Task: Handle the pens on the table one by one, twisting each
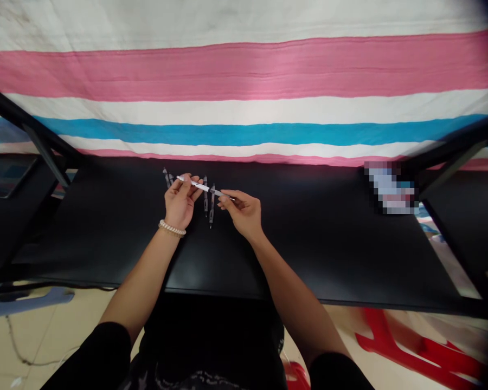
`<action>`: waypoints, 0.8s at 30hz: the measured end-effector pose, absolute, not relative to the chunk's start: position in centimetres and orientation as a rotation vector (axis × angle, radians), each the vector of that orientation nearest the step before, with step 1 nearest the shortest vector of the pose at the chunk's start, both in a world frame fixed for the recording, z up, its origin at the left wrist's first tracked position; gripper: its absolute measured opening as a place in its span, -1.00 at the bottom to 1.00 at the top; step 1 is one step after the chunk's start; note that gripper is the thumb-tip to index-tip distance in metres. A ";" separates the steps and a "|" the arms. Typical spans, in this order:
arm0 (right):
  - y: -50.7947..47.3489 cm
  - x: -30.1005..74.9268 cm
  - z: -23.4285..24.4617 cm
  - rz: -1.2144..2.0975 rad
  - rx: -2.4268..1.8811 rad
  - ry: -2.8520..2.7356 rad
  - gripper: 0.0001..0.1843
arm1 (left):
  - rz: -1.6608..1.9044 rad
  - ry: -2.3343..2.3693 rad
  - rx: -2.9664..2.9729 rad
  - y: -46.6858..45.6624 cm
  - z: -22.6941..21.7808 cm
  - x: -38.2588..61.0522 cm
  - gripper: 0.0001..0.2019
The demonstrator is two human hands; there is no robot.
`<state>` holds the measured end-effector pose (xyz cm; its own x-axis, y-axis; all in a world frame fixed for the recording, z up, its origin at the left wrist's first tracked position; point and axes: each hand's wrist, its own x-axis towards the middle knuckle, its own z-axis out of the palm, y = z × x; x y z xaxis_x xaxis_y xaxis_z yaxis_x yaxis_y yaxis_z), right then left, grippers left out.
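The left hand (180, 199) and the right hand (241, 210) each pinch one end of a white pen (199, 186), above the black table (329, 238), near what seem to be small metal tools (209, 203).

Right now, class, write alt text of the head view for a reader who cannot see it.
A left hand and a right hand hold a slim white stick near its ends above a black table. A few slim grey pieces lie on the table under it; a pink, white and blue striped cloth hangs behind.
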<state>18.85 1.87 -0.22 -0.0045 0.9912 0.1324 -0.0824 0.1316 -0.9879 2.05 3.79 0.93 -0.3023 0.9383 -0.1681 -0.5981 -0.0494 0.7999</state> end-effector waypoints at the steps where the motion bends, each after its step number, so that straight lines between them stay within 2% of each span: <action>1: 1.9 19.0 -0.2 1.149 -1.056 -1.205 -0.68 | 1.663 0.986 0.478 3.9 0.9 1.9 -0.75; 9: 2.0 18.9 -0.3 1.177 -1.031 -1.193 -0.73 | 1.636 0.951 0.493 3.7 0.9 2.3 -0.75; 18: 1.5 18.6 0.0 1.214 -1.154 -1.194 -0.54 | 1.592 0.926 0.526 3.3 0.6 3.1 -0.73; 24: 1.8 19.0 -0.1 1.160 -1.098 -1.236 -0.56 | 1.650 0.916 0.495 3.5 0.7 2.8 -0.69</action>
<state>19.02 1.80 -0.06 -0.0100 0.9945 0.1040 -0.0402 0.1035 -0.9938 2.80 3.47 0.74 -0.2829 0.9486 -0.1418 -0.6218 -0.0688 0.7801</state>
